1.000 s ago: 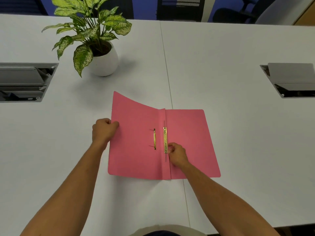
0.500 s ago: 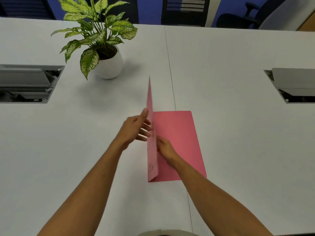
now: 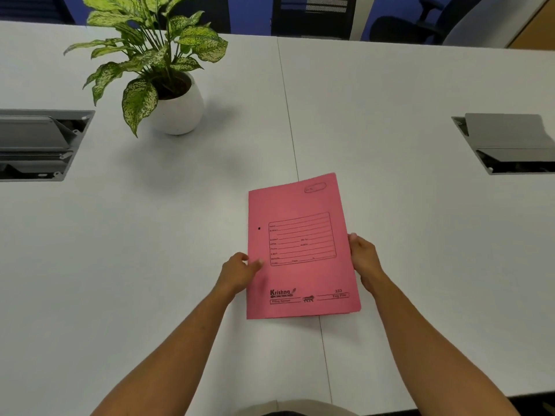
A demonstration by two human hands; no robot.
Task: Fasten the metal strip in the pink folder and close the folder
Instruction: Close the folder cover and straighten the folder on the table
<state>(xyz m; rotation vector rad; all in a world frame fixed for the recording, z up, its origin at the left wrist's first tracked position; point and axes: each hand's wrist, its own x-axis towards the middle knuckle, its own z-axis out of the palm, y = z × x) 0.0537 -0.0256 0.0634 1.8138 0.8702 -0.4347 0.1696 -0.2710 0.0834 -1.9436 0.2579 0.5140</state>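
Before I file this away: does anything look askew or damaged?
Nothing damaged. The closed pink card folder lies slightly rotated across the white table's seam, held at its edges by both hands.

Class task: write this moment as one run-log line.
pink folder: closed, flat on table | left hand: at spine edge | right hand: at open edge

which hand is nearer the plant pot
Left. The left hand is at the folder's left edge, on the pot's side of the table seam. The right hand holds the folder's right edge, farther off.
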